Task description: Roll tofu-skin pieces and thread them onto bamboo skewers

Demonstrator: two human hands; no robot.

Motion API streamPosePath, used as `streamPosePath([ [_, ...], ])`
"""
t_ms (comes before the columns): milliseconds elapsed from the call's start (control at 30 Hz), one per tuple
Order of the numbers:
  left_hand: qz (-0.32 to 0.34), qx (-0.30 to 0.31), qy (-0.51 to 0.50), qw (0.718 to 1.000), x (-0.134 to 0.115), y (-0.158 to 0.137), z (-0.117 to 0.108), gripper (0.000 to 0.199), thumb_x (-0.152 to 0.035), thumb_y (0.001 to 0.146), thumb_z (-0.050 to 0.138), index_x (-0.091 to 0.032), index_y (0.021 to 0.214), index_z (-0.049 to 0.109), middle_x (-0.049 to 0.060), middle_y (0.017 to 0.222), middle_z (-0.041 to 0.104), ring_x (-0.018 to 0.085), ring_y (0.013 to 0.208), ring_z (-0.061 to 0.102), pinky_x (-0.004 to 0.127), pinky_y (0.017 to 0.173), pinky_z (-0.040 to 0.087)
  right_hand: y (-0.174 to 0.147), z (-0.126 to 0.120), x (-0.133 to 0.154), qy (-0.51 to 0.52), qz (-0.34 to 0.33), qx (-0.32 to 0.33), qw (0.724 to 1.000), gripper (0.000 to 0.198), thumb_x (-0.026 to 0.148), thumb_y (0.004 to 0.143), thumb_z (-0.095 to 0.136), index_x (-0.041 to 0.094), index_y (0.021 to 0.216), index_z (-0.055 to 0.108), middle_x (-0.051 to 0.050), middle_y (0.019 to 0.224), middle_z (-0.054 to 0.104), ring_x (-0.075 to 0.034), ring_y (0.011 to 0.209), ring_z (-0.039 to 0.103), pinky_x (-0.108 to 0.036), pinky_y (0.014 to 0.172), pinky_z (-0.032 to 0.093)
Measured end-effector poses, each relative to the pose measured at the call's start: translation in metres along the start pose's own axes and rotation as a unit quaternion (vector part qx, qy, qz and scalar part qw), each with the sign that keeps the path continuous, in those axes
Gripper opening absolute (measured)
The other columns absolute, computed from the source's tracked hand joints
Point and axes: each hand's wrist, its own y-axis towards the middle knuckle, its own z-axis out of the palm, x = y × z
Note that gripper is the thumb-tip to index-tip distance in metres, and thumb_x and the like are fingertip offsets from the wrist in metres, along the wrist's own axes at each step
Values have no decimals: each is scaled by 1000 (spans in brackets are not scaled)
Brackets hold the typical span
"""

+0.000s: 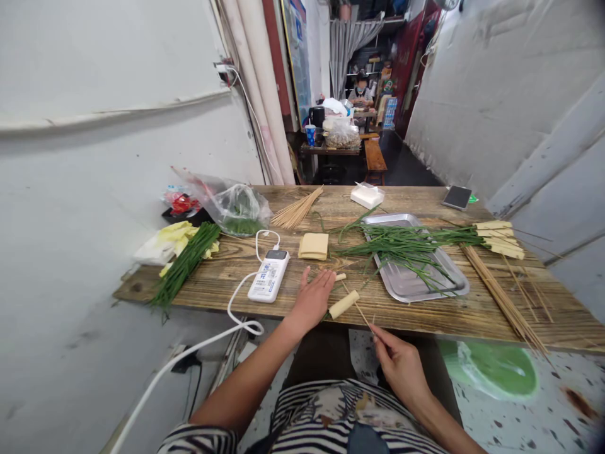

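Observation:
My left hand [312, 296] lies palm down on the table with its fingers stretched out. A pale tofu-skin roll [341, 277] shows just beyond its fingertips, and whatever lies under the palm is hidden. Between thumb and fingers, my right hand [399, 359] pinches a thin bamboo skewer [362, 313]. The skewer's far end meets a second tofu-skin roll [344, 304] near the table's front edge; whether it pierces the roll I cannot tell. A stack of square tofu-skin sheets [313, 246] sits beyond my left hand.
Chives spread over a metal tray [401, 292]. Finished-looking skewered rolls [501, 239] and loose skewers [501, 296] lie right. A white power bank [269, 276] with cables, a chive bundle [186, 265] and a plastic bag [241, 211] are left. A phone [457, 197] lies at the back; a person sits far off.

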Motion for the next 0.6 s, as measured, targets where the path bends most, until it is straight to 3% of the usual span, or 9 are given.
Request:
streamPosePath([
  [600,-12,13,-26,1000,1,2,-2,51,-3,87,31,-17,135,45,11,138,50,21,129,45,54,114,9,0,4,1,-9,-1,-5,1000,34,30,85,47,17,106,71,-7,98,72,-21,83,71,-31,77,58],
])
